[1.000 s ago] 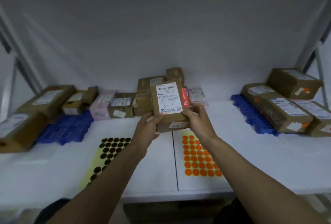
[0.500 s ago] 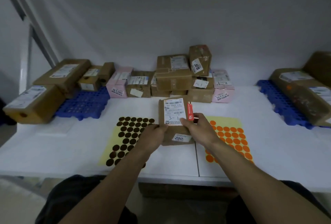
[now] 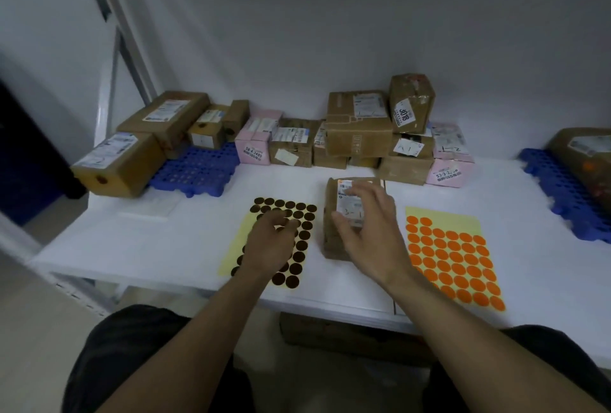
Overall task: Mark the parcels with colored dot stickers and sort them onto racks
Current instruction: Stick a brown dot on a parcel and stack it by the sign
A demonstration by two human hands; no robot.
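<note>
Cardboard parcel (image 3: 331, 207) under right hand (image 3: 370, 237)

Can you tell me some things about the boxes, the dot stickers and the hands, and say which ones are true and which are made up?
1. The orange dot sheet lies to the right of the parcel. True.
2. The left hand is over the orange dots. False: it is over the dark brown dot sheet.
3. The parcel is up in the air. False: it lies on the white table, under the right hand.
4. A pink box sits in the back row. True.
5. The left blue rack holds nothing. False: brown boxes sit on it.
</note>
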